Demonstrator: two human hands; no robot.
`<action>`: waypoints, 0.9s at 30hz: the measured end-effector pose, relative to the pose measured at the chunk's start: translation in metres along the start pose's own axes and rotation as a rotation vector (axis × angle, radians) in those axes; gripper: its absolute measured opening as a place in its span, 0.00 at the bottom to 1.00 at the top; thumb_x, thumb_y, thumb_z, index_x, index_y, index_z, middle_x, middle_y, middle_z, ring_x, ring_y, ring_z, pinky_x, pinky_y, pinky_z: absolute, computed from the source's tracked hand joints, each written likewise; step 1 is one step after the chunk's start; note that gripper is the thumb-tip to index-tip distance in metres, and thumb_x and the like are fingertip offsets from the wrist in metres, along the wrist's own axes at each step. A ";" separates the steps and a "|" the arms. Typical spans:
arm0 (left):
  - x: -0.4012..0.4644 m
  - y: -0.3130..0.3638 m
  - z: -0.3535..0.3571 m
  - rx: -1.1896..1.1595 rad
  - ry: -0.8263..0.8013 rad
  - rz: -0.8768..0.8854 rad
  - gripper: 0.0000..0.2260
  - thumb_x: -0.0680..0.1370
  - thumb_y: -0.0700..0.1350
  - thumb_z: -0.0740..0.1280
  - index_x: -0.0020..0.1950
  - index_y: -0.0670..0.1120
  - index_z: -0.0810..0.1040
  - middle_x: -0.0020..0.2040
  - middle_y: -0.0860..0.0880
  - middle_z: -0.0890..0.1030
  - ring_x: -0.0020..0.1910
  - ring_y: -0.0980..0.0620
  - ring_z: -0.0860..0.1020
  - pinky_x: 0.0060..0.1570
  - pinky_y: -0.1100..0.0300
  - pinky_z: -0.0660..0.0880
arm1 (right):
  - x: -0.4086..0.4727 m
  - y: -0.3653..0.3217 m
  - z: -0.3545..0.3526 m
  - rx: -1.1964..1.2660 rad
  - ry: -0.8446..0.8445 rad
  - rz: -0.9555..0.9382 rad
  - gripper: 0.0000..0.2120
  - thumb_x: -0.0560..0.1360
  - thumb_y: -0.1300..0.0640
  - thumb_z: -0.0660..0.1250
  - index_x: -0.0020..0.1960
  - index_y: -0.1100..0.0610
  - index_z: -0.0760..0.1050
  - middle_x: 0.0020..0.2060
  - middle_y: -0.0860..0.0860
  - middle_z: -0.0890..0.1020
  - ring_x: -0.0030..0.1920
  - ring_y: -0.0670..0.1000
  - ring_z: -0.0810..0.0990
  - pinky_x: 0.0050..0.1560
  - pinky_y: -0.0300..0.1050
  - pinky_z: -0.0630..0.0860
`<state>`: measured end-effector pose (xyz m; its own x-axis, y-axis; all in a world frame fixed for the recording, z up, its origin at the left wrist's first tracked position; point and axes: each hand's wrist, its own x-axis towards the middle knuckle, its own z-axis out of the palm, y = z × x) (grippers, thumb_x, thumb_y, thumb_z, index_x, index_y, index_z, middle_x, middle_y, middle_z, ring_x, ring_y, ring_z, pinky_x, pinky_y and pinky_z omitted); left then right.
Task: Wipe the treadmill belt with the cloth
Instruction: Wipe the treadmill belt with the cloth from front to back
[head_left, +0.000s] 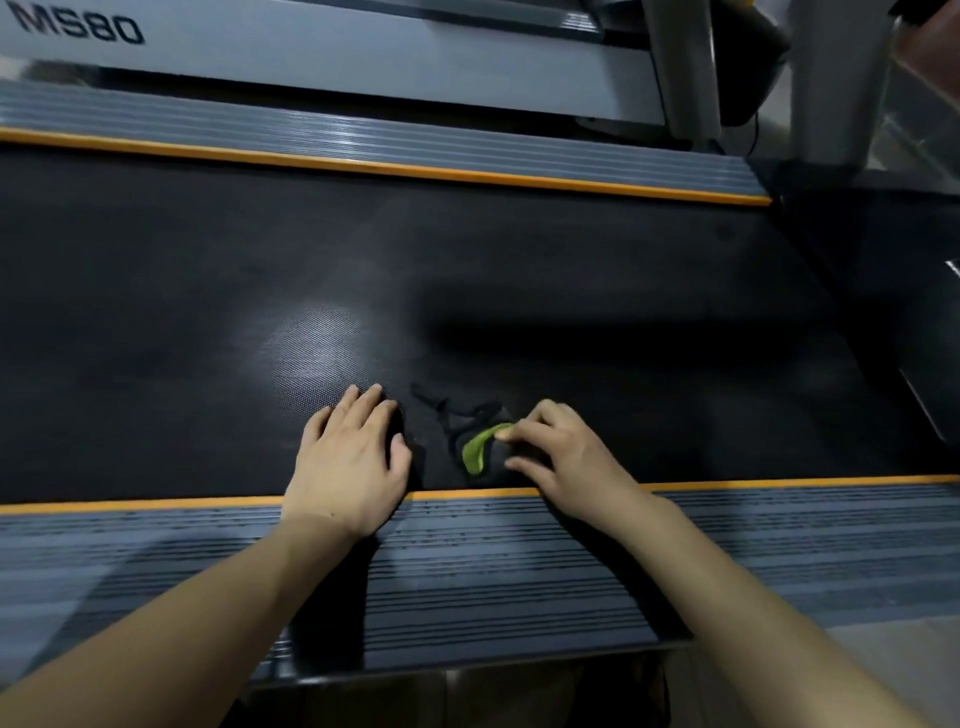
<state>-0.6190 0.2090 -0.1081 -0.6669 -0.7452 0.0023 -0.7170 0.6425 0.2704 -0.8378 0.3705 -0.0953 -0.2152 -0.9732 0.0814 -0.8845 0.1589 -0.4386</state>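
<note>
The right hand (553, 454) has its fingers curled, pinching the green edge of a dark cloth (467, 441) that lies on the belt (363, 270) just inside the near orange stripe (156, 503). The left hand (350, 457) lies flat, fingers straight and together, pressing down at the cloth's left end, though the dark fabric blends with the belt and its outline there is hard to trace. A loose dark thread trails from the cloth toward the middle of the belt. Both wrists cross the ribbed grey side rail (779, 540). The cloth looks bunched, not spread, so the step in hand seems to be straightening it. To wipe well, it probably pays to flatten the cloth fully under both palms, tuck the thread in, then push in long overlapping strokes toward the far stripe (415, 169), keeping even pressure.
</note>
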 end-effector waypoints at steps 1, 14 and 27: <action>0.000 0.000 0.001 -0.001 -0.001 0.000 0.28 0.78 0.57 0.50 0.72 0.50 0.74 0.78 0.51 0.68 0.79 0.51 0.61 0.77 0.49 0.56 | 0.004 0.004 -0.002 -0.014 -0.009 -0.027 0.12 0.75 0.51 0.72 0.57 0.52 0.79 0.47 0.50 0.73 0.50 0.51 0.73 0.51 0.45 0.74; 0.000 -0.001 0.000 -0.012 0.019 -0.019 0.27 0.78 0.56 0.49 0.70 0.49 0.75 0.78 0.51 0.67 0.80 0.52 0.59 0.78 0.48 0.54 | 0.037 0.001 -0.002 0.016 -0.035 -0.060 0.12 0.74 0.54 0.74 0.57 0.50 0.81 0.46 0.52 0.75 0.47 0.55 0.75 0.52 0.48 0.74; -0.001 0.000 -0.001 0.004 0.022 -0.025 0.25 0.78 0.56 0.51 0.69 0.48 0.76 0.77 0.49 0.69 0.79 0.50 0.61 0.77 0.48 0.55 | 0.023 -0.035 0.019 0.093 0.056 0.081 0.12 0.75 0.50 0.70 0.58 0.49 0.77 0.47 0.51 0.73 0.50 0.54 0.74 0.54 0.47 0.73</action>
<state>-0.6183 0.2092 -0.1076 -0.6439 -0.7649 0.0171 -0.7343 0.6241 0.2669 -0.8043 0.3393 -0.0954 -0.3093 -0.9466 0.0916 -0.8218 0.2175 -0.5267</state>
